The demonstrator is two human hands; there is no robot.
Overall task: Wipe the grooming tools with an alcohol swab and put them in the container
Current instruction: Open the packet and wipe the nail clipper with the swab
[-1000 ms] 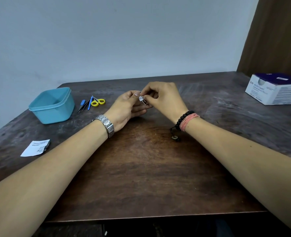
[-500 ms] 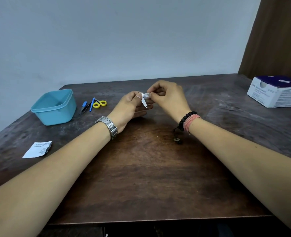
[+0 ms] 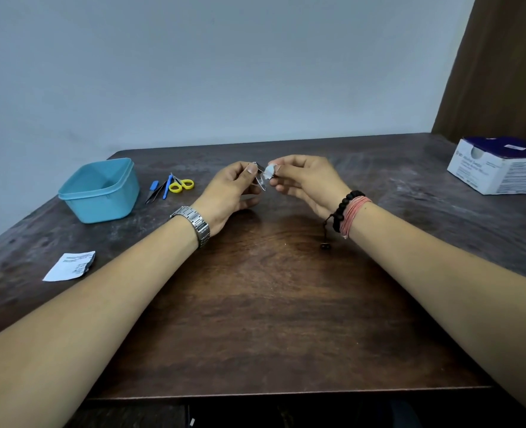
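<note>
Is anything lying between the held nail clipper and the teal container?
Nothing blocks it. The small metal nail clipper is held above the table; the yellow-handled scissors and blue tweezers lie flat beside the open teal plastic container.

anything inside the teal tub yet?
The tub shows only bare inner walls; its near wall hides the front of the floor. Scissors and tweezers lie on the table beside it.
</note>
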